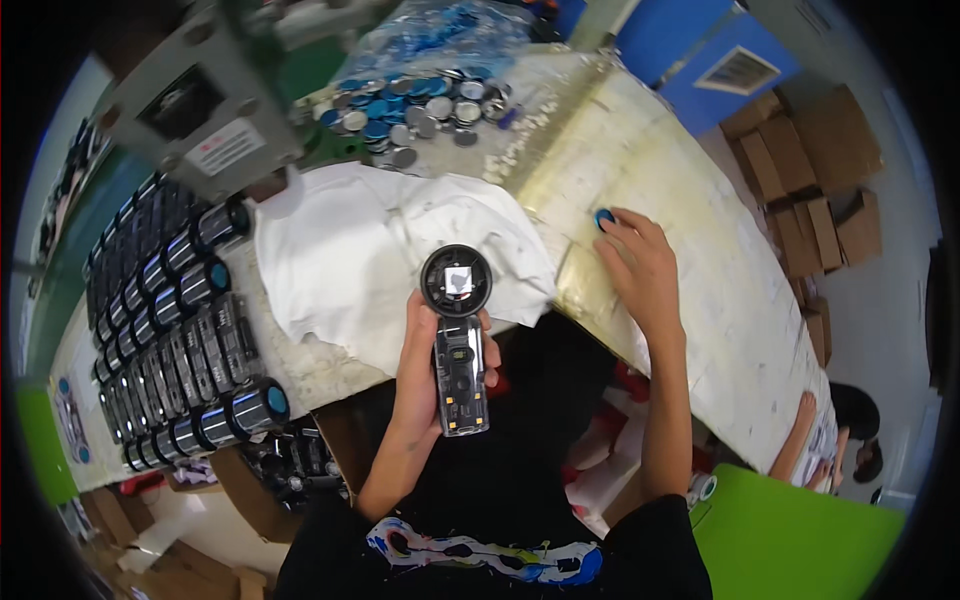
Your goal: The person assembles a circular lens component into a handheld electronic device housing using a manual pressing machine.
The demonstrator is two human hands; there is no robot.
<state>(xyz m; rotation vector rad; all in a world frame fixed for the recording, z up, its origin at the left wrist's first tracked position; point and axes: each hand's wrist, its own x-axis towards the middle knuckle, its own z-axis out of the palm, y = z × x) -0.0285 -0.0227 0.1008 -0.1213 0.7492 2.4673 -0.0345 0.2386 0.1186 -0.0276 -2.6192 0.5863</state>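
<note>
We see a long pale worktable [700, 300] with a yellowed, taped top running away to the right, a crumpled white cloth [340, 260] spread over its near end, likely as padding. Left of it, rows of black cylindrical torches with blue lens ends [170, 330] lie packed side by side, likely staged in bulk. Flattened brown cardboard boxes [800, 170] sit on the floor at right. A heap of small blue and silver round discs [420, 105] lies at the far end. Our left hand [425, 350] is wrapped around a black torch with a clear-sided body [460, 340], round head up, above the cloth's edge. Our right hand [640, 265] rests loosely open on the table, fingertips on one small blue disc [604, 217].
</note>
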